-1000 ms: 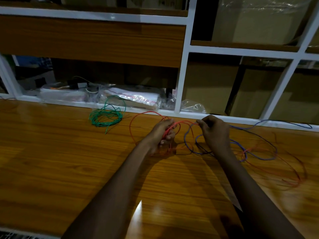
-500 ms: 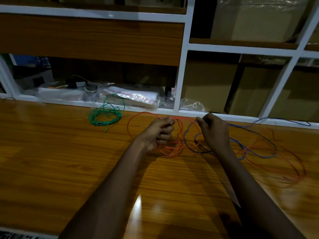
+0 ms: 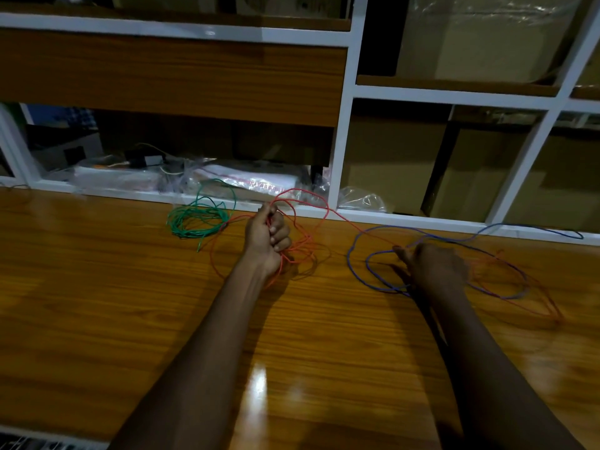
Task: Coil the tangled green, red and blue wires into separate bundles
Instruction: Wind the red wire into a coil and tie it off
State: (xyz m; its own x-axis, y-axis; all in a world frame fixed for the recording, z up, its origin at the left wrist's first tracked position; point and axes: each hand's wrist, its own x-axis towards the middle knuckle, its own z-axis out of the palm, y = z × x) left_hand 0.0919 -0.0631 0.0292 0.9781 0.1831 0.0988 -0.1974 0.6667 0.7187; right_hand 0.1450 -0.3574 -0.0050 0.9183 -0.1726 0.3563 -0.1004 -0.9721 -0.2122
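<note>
Your left hand (image 3: 268,237) was closed in a fist around gathered loops of the red wire (image 3: 303,251), held just above the wooden table (image 3: 97,303), with one strand running right toward your right hand (image 3: 433,266). That hand was blurred over the loose blue wire (image 3: 373,274), fingers curled, though whether it pinched a strand could not be told. The green wire (image 3: 198,219) lay coiled on the table just left of your fist.
</note>
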